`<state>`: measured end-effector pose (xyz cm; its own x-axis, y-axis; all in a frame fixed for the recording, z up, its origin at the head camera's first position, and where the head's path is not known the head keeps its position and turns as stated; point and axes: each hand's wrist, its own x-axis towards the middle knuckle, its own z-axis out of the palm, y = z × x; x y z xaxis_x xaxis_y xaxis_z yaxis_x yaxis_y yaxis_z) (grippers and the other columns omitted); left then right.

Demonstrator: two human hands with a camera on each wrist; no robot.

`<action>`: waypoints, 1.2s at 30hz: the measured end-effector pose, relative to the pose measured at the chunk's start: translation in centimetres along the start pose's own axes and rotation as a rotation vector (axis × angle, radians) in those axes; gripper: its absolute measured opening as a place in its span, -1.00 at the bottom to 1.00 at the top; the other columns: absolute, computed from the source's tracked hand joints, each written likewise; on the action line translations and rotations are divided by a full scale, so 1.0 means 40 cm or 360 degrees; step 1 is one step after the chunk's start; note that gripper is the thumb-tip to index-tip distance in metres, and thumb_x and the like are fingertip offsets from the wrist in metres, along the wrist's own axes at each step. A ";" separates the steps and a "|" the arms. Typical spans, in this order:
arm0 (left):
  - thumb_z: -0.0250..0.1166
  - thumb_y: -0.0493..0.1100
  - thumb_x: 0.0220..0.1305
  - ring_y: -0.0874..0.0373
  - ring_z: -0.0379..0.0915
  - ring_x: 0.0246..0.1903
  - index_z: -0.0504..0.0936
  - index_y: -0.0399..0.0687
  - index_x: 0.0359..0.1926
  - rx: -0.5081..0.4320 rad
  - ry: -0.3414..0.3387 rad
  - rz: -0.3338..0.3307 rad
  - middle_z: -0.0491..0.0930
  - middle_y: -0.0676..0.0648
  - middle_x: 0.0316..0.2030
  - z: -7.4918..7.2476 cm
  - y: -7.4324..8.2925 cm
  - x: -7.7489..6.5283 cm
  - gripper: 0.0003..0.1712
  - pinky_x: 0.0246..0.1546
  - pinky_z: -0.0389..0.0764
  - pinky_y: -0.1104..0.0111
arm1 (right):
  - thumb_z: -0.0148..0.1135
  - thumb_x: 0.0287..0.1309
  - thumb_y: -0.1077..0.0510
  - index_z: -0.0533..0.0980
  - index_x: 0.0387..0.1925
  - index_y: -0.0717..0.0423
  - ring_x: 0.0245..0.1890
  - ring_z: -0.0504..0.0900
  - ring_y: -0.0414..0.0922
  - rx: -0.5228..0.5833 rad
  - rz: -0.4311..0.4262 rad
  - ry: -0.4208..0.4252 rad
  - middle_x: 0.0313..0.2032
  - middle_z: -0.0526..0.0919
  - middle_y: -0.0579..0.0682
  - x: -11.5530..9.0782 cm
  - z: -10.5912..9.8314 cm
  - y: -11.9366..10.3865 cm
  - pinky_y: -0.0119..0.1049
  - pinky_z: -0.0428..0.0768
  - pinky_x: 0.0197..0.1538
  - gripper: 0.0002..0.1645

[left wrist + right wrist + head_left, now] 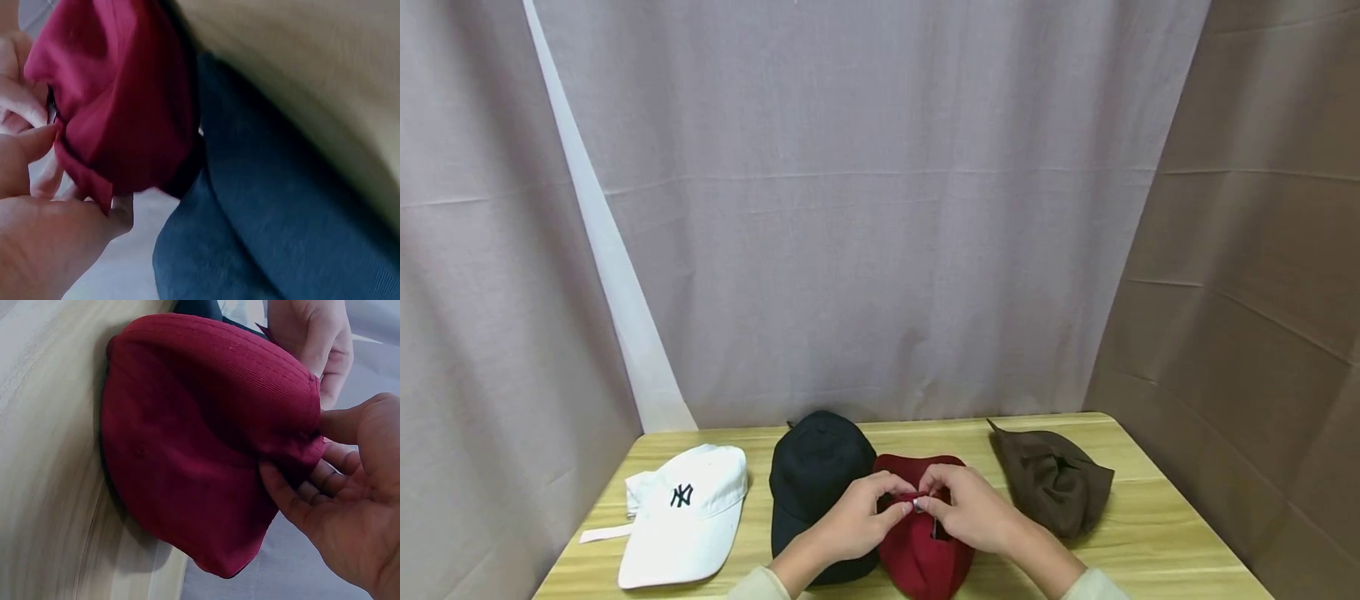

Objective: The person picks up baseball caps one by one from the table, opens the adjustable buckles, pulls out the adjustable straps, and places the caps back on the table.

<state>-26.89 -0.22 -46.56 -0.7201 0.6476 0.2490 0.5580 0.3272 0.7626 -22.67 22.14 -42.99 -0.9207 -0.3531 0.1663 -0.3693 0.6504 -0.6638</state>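
Pale grey curtains all round, a brown one at the right, behind a light wooden desk (1150, 533) with four caps in a row. Dark red cotton cap (917, 550) at the middle of the near edge, touching the black cotton cap (812, 475) on its left side and partly overlapping it. Left hand (853, 521) and right hand (970, 508) together over the red cap, fingertips meeting at a small silver buckle (917, 502) on its strap. Left thumb and forefinger pinching the strap at the buckle; right thumb and forefinger pinching it from the other side. Same red fabric bunched against the left fingers (37, 140) in the left wrist view, and gripped by the right fingers (294, 487) in the right wrist view. White cotton cap with a dark embroidered logo (685, 517) near the left edge, strap trailing out sideways. Crumpled brown cotton cap (1052, 483) toward the far right corner, apart from the red one.
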 end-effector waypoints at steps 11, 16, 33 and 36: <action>0.30 -0.09 0.55 0.43 0.49 -0.19 0.78 0.06 -0.10 -0.0026 0.0167 0.0079 0.70 0.08 -0.17 0.027 -0.015 -0.006 -0.86 -0.12 0.56 0.51 | 0.45 0.34 0.03 0.50 -0.34 -0.06 -0.58 0.32 -0.38 -0.0230 -0.0052 0.0164 -0.50 0.48 -0.23 0.002 0.019 -0.002 -0.42 0.38 -0.44 -0.75; 0.33 -0.10 0.53 0.45 0.48 -0.23 0.81 0.04 -0.15 -0.0041 0.0242 0.0109 0.71 0.07 -0.22 0.032 -0.021 -0.007 -0.86 -0.18 0.57 0.52 | 0.44 0.34 0.00 0.47 -0.38 -0.09 -0.63 0.28 -0.40 -0.0314 -0.0088 0.0206 -0.60 0.39 -0.27 -0.001 0.028 0.004 -0.45 0.32 -0.51 -0.71; 0.35 -0.19 0.49 0.42 0.56 -0.20 0.85 -0.08 -0.11 -0.0093 0.0345 0.0124 0.77 0.01 -0.23 0.052 -0.022 -0.005 -0.84 -0.15 0.64 0.50 | 0.31 0.34 0.15 0.52 -0.51 -0.08 -0.45 0.51 -0.33 -0.0759 -0.0323 0.0255 -0.55 0.49 -0.28 -0.001 0.053 -0.005 -0.36 0.50 -0.33 -0.74; 0.34 -0.18 0.49 0.42 0.60 -0.18 0.86 -0.06 -0.11 -0.0094 0.0344 0.0110 0.80 0.01 -0.21 0.055 -0.020 -0.003 -0.84 -0.12 0.65 0.50 | 0.30 0.30 0.17 0.48 -0.55 -0.09 -0.49 0.47 -0.32 -0.0791 -0.0345 0.0269 -0.58 0.44 -0.27 0.002 0.057 -0.006 -0.37 0.47 -0.34 -0.70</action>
<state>-26.33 0.94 -48.50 -0.7563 0.5025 0.4189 0.5884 0.2426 0.7713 -22.35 20.43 -44.47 -0.8095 -0.4280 0.4019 -0.5296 0.8278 -0.1853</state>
